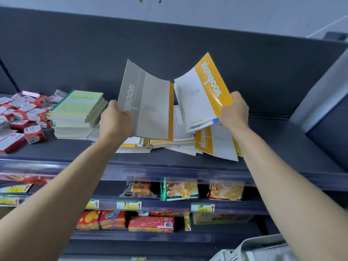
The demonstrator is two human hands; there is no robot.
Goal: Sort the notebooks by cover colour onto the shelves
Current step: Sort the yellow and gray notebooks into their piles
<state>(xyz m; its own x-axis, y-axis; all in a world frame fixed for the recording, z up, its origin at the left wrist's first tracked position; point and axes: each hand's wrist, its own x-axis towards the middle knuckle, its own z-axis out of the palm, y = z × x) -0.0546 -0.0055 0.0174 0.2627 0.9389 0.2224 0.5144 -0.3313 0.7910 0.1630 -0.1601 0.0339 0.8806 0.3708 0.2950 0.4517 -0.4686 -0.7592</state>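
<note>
Under my hands, a dark shelf (66,149) holds loose notebooks (216,145); green notebooks (75,112) lie leftward. My left hand (114,120) grips a grey notebook (146,104), right hand (234,111) a yellow notebook (205,91).

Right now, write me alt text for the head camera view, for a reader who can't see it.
Two bare hands reach to a dark shelf: the left hand grips a grey notebook, the right hand a yellow notebook, above a loose pile of notebooks. A green notebook stack and small red boxes lie to the left.
</note>
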